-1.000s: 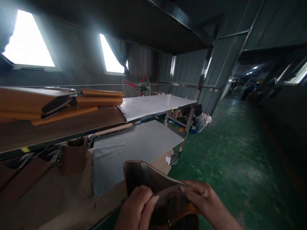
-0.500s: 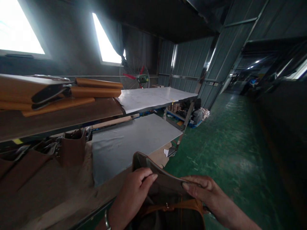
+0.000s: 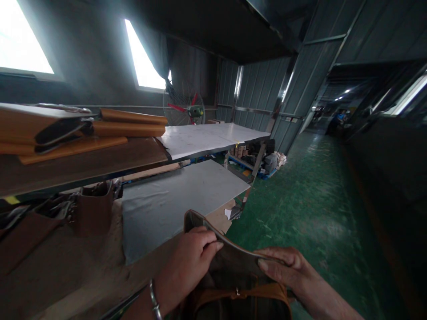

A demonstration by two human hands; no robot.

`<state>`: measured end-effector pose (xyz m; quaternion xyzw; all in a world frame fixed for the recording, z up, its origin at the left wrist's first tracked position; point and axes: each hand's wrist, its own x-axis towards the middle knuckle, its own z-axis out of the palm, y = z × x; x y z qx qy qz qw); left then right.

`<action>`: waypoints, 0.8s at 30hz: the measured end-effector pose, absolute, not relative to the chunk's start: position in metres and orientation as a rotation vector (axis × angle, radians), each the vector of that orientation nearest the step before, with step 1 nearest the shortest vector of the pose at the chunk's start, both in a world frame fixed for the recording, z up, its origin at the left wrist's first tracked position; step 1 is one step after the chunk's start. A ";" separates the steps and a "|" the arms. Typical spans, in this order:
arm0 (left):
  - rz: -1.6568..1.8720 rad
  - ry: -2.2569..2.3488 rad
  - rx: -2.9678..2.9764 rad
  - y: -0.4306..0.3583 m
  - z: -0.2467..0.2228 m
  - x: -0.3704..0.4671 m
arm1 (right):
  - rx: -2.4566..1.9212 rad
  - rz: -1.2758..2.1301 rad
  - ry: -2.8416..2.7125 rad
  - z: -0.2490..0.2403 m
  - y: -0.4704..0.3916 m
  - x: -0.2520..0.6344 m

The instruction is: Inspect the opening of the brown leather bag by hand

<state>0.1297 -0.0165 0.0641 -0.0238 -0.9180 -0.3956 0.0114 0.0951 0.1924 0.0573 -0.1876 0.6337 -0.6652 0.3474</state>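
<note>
A dark brown bag (image 3: 233, 258) with an orange-brown strap (image 3: 245, 292) and a small metal fitting is at the bottom middle. Its far rim stands raised and curves between my two hands. My left hand (image 3: 190, 258), with a silver bangle at the wrist, pinches the rim near its left corner. On the right side, my right hand (image 3: 287, 266) grips the same rim, thumb on the inner face and fingers on the outer side. The bag's lower part runs out of view and its inside is dark.
At left, a shelf rack carries tan folded leather pieces (image 3: 133, 129) on the upper level and brown bags (image 3: 95, 209) below. White sheet (image 3: 213, 135) and grey sheet (image 3: 180, 191) cover other shelf parts. A fan (image 3: 195, 110) stands behind. Green floor (image 3: 307, 200) stretches right.
The view has shifted slightly, so the shelves appear a little further left. Both hands keep their hold on the bag's rim, which sits slightly more to the right.
</note>
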 end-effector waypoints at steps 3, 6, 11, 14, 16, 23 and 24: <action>-1.168 -2.873 -0.147 -0.018 0.066 0.128 | -0.484 -1.719 1.671 0.059 0.195 0.095; -1.112 -2.845 -0.200 -0.020 0.066 0.128 | -0.492 -1.690 1.711 0.062 0.197 0.094; -1.113 -2.800 -0.281 -0.032 0.069 0.129 | -0.440 -1.646 1.784 0.063 0.205 0.092; -1.271 -2.829 -0.335 -0.042 0.077 0.131 | -0.409 -1.635 1.802 0.066 0.210 0.091; -1.453 -2.888 -0.380 -0.047 0.083 0.132 | -0.393 -1.619 1.826 0.069 0.212 0.091; -1.315 -2.860 -0.174 -0.037 0.086 0.128 | -0.382 -1.619 1.838 0.073 0.215 0.087; -1.272 -2.846 -0.159 -0.035 0.086 0.126 | -0.389 -1.631 1.822 0.072 0.215 0.087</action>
